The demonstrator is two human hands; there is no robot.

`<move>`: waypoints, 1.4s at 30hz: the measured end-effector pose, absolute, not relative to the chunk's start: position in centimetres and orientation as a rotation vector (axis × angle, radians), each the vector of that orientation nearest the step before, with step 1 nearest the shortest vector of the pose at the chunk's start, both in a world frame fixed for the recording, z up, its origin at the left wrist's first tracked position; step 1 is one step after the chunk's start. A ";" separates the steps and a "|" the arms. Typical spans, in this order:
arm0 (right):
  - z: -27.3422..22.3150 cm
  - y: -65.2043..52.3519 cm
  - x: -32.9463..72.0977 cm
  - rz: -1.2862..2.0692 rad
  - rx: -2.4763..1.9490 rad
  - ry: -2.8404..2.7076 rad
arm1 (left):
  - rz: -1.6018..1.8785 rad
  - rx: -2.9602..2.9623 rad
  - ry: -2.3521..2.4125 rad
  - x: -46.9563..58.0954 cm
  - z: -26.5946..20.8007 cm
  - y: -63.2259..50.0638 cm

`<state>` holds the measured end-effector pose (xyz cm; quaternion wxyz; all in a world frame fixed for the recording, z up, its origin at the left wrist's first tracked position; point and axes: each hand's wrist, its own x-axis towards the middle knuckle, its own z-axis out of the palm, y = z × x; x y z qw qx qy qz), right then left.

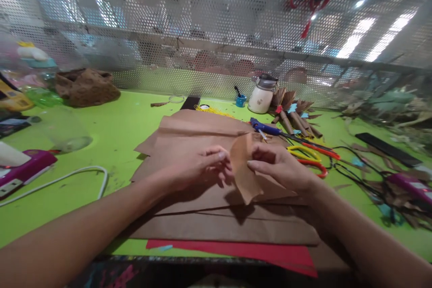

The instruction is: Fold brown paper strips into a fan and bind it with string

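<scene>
A small curved piece of brown paper (243,168) is held up over the stack of brown paper sheets (182,144). My right hand (278,164) pinches its right side between thumb and fingers. Close to its left edge is my left hand (212,164), with its fingers loosely curled and apart; whether the fingertips touch the piece is not clear. Below the stack, red paper (236,254) sticks out at the table's front edge. Just beyond my right hand lie a blue glue gun (265,127) and scissors with yellow and orange handles (305,155).
A white jar (262,94), a small blue pot (240,100) and rolled brown paper bundles (293,119) stand at the back. A brown cloth bag (86,87) and a white cable (81,170) are on the left. Purple power strips (29,171) and paper scraps flank the green table (131,112).
</scene>
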<state>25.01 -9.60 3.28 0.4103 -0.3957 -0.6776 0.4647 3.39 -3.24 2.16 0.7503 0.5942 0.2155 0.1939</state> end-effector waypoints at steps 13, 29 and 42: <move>3.0 -9.8 22.9 0.586 -1.410 -2.246 | 0.572 2.809 0.674 3.3 2.1 -3.8; 1.3 -8.3 23.3 0.337 -1.369 -2.385 | 0.423 2.590 0.834 3.2 0.0 -1.7; 0.2 -7.9 23.2 0.231 -1.251 -2.457 | 0.347 2.620 0.767 3.4 0.5 -1.8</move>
